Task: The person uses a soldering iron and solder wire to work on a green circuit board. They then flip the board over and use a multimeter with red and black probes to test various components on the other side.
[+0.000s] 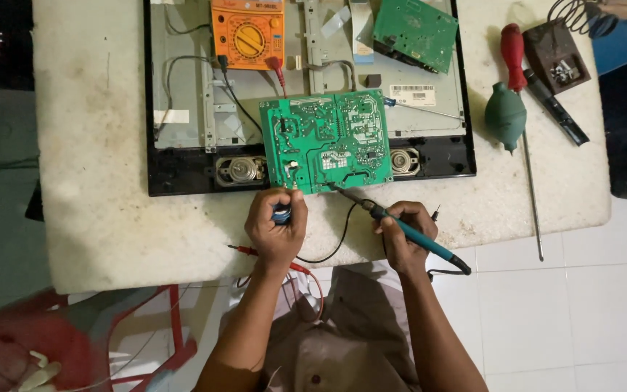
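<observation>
Green is the colour of the circuit board that lies in the middle of the scene, solder side up, on top of the opened back of a flat screen. The screen rests on a white, stained work table. The right hand is closed around the blue handle of a soldering iron, held like a pen, and the dark tip of the iron touches the lower edge of the board. The left hand is closed around a small blue thing, maybe a solder spool, just below the same edge of the board; what it is exactly I cannot tell. An orange multimeter sits at the top of the screen, and its black and red leads run down over the metal plate. A second, smaller green board lies tilted at the upper right of the screen. To the right, on the table, are a green rubber blower, a screwdriver with a red handle and a long thin shaft, and a small dark box with small metal parts inside. Red and black wires lie on the table edge between both hands.
</observation>
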